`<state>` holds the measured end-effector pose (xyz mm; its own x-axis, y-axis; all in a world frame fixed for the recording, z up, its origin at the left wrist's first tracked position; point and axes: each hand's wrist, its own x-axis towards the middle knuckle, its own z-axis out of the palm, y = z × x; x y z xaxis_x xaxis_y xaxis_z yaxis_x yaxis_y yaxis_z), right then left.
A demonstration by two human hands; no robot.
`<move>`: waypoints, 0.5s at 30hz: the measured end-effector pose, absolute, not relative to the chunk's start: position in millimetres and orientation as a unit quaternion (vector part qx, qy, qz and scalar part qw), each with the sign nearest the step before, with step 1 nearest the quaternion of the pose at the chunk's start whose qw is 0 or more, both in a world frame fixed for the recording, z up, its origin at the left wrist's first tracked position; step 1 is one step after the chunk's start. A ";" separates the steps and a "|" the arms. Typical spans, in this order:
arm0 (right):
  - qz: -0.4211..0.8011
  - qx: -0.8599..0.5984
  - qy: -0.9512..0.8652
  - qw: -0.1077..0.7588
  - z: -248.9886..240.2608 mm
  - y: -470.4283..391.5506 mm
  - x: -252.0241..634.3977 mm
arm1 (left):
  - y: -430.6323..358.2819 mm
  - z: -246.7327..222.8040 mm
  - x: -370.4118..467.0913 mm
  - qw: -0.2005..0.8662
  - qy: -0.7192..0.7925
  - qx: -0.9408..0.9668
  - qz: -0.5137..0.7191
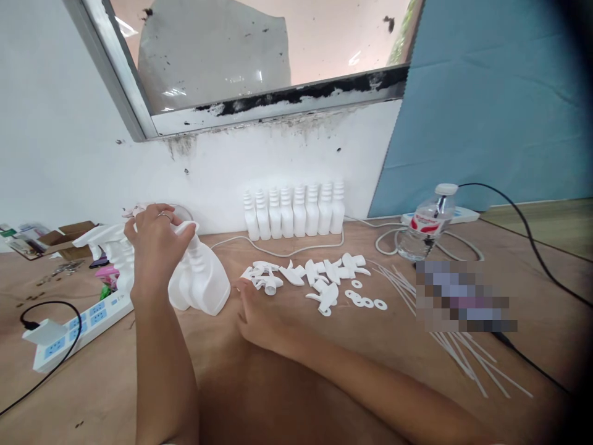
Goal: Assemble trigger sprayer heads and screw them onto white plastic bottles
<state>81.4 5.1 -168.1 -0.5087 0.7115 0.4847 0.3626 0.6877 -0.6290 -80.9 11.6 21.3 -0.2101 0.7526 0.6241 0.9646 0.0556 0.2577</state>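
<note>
My left hand (160, 247) is closed around the top of a white spray bottle (208, 281) at the left, its thumb against the spray head. Other white spray bottles stand packed beside it, partly hidden behind the hand and forearm. On the brown table my right hand (259, 318) rests with thumb and forefinger apart, holding nothing that I can see. Its fingertips are beside a pile of small white sprayer parts (262, 275). Further right lie several white trigger spray heads (324, 293) and flat white washers (365, 302).
A row of white bottles without heads (299, 213) stands against the wall. Thin white tubes (456, 352) lie at the right near a clear water bottle (426, 225) and a blurred-out object (463, 296). Power strips (88, 324) and cables sit left and right; a cardboard box (69, 238) is far left.
</note>
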 end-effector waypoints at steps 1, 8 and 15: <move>0.228 -0.314 -0.844 0.371 -166.2 -1.6 96.4 | 10.8 21.2 -78.6 0.166 -0.707 -0.606 -0.324; 0.180 -0.315 -0.885 0.291 -169.3 -35.2 206.1 | 4.7 20.8 -69.6 0.176 -0.717 -0.591 -0.325; 0.074 -0.288 -0.922 0.247 -165.5 -25.4 266.1 | 11.8 15.9 -66.5 0.215 -0.701 -0.597 -0.324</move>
